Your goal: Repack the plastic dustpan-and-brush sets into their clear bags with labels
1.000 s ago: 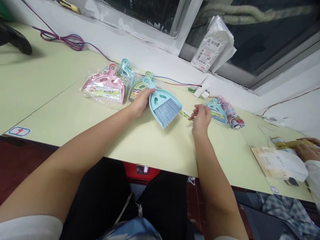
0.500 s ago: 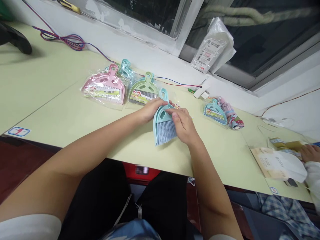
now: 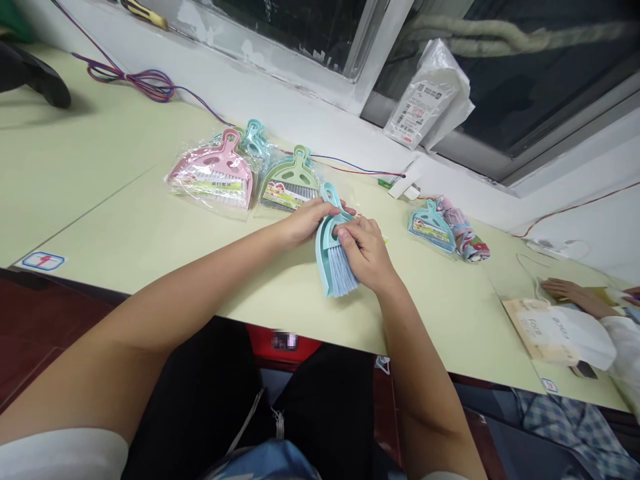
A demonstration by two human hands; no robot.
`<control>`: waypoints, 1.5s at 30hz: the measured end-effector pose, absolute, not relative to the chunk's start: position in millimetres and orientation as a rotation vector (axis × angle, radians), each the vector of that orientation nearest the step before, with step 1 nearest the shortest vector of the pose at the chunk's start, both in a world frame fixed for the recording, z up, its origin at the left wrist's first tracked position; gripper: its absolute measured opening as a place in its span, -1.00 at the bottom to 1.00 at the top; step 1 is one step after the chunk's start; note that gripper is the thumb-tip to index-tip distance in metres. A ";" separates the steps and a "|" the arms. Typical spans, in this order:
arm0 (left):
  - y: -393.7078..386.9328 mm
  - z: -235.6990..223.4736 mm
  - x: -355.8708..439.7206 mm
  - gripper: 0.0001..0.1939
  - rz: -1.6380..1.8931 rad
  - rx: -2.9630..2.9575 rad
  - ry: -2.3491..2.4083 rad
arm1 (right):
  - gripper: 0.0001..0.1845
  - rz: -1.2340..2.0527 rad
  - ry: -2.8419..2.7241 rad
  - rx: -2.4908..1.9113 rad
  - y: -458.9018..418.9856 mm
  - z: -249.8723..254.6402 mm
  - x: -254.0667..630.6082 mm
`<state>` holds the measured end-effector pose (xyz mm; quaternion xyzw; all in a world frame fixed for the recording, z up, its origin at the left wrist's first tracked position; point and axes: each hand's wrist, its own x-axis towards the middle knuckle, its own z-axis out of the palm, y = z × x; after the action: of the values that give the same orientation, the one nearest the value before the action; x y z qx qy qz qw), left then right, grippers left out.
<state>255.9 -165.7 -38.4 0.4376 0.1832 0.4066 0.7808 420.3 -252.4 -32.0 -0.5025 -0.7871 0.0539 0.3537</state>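
Note:
Just above the table, a light blue dustpan [image 3: 323, 265] and its matching hand brush [image 3: 342, 272] are nested together, bristles pointing toward me. My left hand [image 3: 313, 221] is closed around the dustpan near its handle, its fingers partly behind it. With thumb and fingers, my right hand [image 3: 367, 253] grips the right side of the brush body at the oval opening. A strip of the pan shows along the left of the bristles. Behind my left hand lies a green dustpan set [image 3: 296, 175] in clear wrap, and a pink wrapped set [image 3: 216, 165] is left of it.
Another blue wrapped set [image 3: 431, 225] and a rolled patterned cloth [image 3: 463, 233] lie to the right. A co-worker's hand [image 3: 575, 293] rests beyond a white and beige packet [image 3: 555, 333]. Coiled cable [image 3: 150, 85] lies along the wall. A plastic-wrapped package [image 3: 425, 100] leans by the window.
The brush has turned against the dustpan, so more of the pan's left side shows. My right fingers have curled more around the brush. The co-worker's hand has moved left over the table.

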 end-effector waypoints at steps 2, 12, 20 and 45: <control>-165.1 -40.4 256.9 -0.77 0.869 0.934 0.386 | -0.58 0.121 -2.008 -1.301 -251.0 -33.5 420.9; -167.5 -39.1 256.4 -0.81 0.860 0.988 0.382 | -0.54 0.222 -1.945 -1.231 -248.4 -27.9 422.1; -165.0 -43.0 258.0 -0.80 0.824 1.032 0.386 | -0.45 0.445 -1.800 -1.206 -243.5 -28.0 425.7; -116.6 -51.4 222.8 -0.69 0.801 1.222 0.622 | -0.59 -0.291 -1.822 -1.768 -236.7 -22.5 497.3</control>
<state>222.8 -116.6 -51.4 0.5488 0.2794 0.3598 0.7009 497.3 -236.7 -22.5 -0.6623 -0.6826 -0.1092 0.2890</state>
